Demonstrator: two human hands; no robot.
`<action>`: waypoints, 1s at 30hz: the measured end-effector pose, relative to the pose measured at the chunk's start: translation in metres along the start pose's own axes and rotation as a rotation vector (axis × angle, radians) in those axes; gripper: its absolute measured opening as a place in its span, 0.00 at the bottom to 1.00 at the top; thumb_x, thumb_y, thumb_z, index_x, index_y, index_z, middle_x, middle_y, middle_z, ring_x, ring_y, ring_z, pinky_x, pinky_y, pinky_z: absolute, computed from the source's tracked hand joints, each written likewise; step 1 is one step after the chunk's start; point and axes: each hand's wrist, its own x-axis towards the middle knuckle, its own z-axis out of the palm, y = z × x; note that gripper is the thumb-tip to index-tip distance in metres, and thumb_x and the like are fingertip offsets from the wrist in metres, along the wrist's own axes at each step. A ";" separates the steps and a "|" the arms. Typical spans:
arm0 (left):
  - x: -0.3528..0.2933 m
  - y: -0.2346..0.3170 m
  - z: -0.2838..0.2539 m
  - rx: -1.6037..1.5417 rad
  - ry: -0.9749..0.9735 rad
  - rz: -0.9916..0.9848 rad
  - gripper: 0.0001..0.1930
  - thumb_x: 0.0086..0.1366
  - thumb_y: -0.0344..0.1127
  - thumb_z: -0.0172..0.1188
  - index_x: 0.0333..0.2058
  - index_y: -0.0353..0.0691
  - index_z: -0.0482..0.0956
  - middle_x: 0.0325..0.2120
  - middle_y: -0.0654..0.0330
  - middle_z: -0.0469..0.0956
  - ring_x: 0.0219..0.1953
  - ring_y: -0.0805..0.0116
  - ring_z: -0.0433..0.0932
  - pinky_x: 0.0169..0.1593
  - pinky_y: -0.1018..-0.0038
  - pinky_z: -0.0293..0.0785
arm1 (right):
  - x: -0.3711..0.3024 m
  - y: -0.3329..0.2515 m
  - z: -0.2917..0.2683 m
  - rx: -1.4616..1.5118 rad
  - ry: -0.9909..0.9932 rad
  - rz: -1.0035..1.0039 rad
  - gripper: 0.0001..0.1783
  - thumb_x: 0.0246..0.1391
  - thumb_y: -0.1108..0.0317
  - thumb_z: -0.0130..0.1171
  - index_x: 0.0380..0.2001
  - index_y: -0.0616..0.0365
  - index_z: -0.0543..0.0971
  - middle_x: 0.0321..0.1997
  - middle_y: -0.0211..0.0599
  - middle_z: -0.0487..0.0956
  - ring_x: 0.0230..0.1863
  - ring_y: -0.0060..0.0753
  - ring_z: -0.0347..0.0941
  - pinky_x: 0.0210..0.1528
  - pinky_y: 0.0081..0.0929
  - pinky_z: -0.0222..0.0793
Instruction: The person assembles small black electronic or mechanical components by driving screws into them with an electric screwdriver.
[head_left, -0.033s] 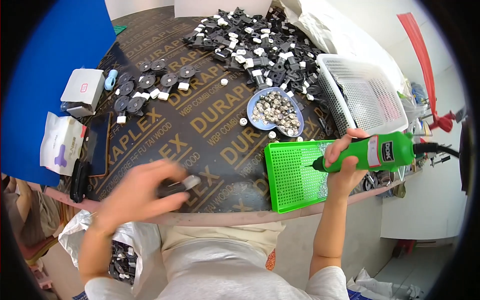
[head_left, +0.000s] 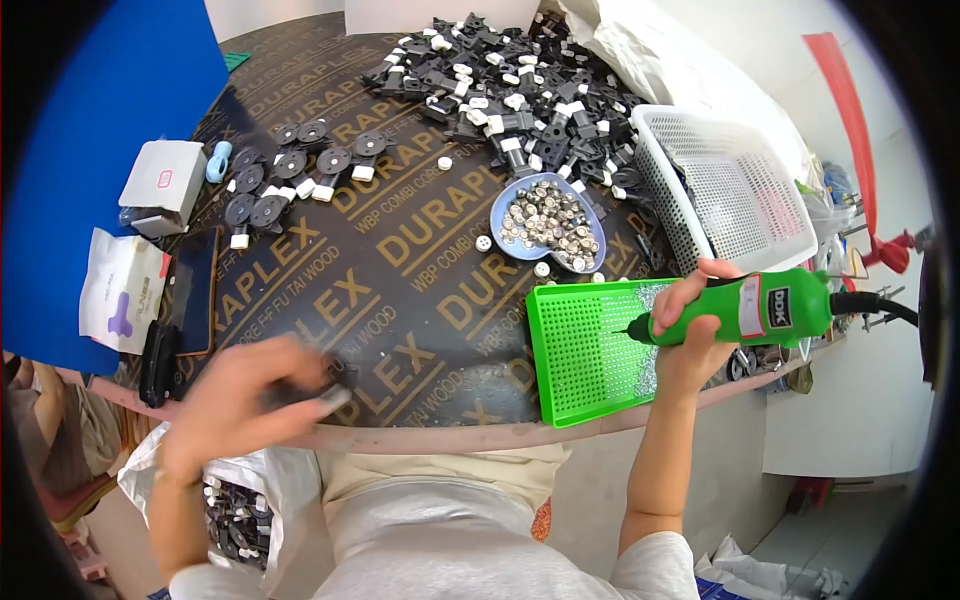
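Note:
My left hand (head_left: 240,400), smeared by motion, is over the table's front edge at the left. Its fingers close round a black plastic part (head_left: 290,392) with a pale end; finer detail is blurred. My right hand (head_left: 692,335) grips a green electric screwdriver (head_left: 765,308), which lies level with its dark tip pointing left. That tip is above a green perforated tray (head_left: 538,360), where small silvery screws (head_left: 648,370) gather on the right side. Beyond the tray stands a blue heart-shaped dish (head_left: 503,243) of small round metal-and-white pieces (head_left: 550,222).
A heap of black-and-white parts (head_left: 520,100) covers the back. Several wheeled black parts (head_left: 290,165) lie at the left, near a white box (head_left: 163,185), a tissue pack (head_left: 122,290) and a phone (head_left: 198,290). A white basket (head_left: 670,190) stands right; a bag of parts (head_left: 290,500) hangs below.
My left hand has shifted left and slightly down, toward the table's front edge, with the black part in it. My right hand and the screwdriver stay nearly in place.

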 end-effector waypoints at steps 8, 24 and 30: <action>-0.181 -0.037 0.002 0.248 0.044 -0.901 0.12 0.50 0.37 0.66 0.26 0.33 0.76 0.18 0.54 0.76 0.21 0.62 0.76 0.27 0.71 0.70 | -0.004 0.011 0.008 0.086 0.010 -0.003 0.38 0.48 0.37 0.56 0.47 0.61 0.65 0.14 0.27 0.63 0.12 0.18 0.56 0.14 0.16 0.51; 0.028 -0.036 -0.003 0.515 0.241 0.029 0.25 0.51 0.35 0.65 0.47 0.32 0.71 0.46 0.49 0.67 0.46 0.50 0.69 0.48 0.65 0.68 | -0.010 0.010 0.010 0.067 0.135 0.108 0.38 0.44 0.43 0.65 0.46 0.61 0.64 0.18 0.30 0.67 0.16 0.21 0.62 0.18 0.17 0.57; 0.154 -0.056 -0.005 0.863 0.530 0.046 0.29 0.51 0.41 0.65 0.49 0.34 0.70 0.53 0.51 0.63 0.54 0.53 0.61 0.52 0.60 0.61 | 0.004 -0.005 0.011 0.047 0.126 0.023 0.40 0.46 0.39 0.61 0.47 0.63 0.63 0.15 0.29 0.65 0.12 0.20 0.59 0.15 0.16 0.55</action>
